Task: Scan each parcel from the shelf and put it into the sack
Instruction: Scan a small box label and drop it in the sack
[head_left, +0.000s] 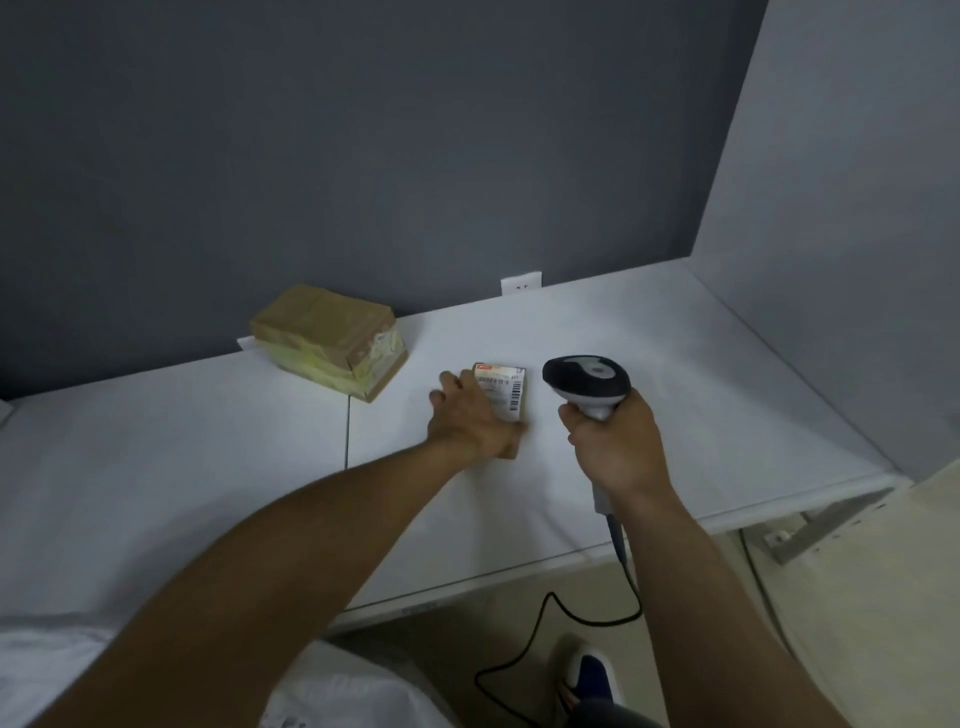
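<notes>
Hands (470, 423) (615, 447) on flat cardboard parcel (511, 396), scanner (587, 382)

The left forearm (291, 535) stretched from the lower left up toward the middle, and the right forearm (691, 582) rose more steeply beside it, both bare. The left hand (470, 423) lay palm down on the small parcel (506, 397), its fingers curled over the far left edge and the thumb against the near corner. The right hand (615, 449), near the left hand but apart from it, was wrapped round the handle of the scanner (587, 382), back of the hand facing up.
</notes>
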